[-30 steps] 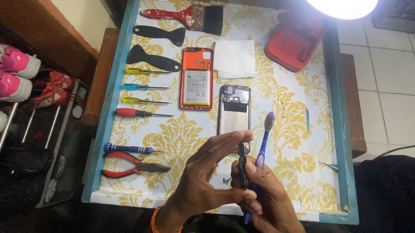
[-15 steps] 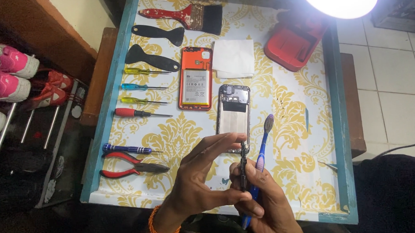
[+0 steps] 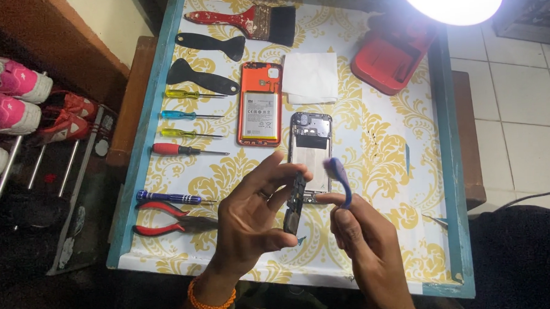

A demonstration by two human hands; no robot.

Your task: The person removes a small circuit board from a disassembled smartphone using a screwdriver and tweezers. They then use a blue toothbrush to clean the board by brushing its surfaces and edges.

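On the tray (image 3: 452,166), the brush (image 3: 246,20) lies along the far edge, two spudgers (image 3: 208,62) before it. Four screwdrivers (image 3: 188,124) line the left edge, then a fifth screwdriver (image 3: 167,198) and pliers (image 3: 170,219) toward the near left corner. Mid-tray, the opened phone (image 3: 260,104) lies left of the cloth (image 3: 311,77), the phone frame (image 3: 310,150) just before them. The lamp base (image 3: 390,56) sits at what seems the far right corner.

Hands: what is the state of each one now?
Left hand: closed on a dark circuit board.
Right hand: closed on a purple toothbrush.
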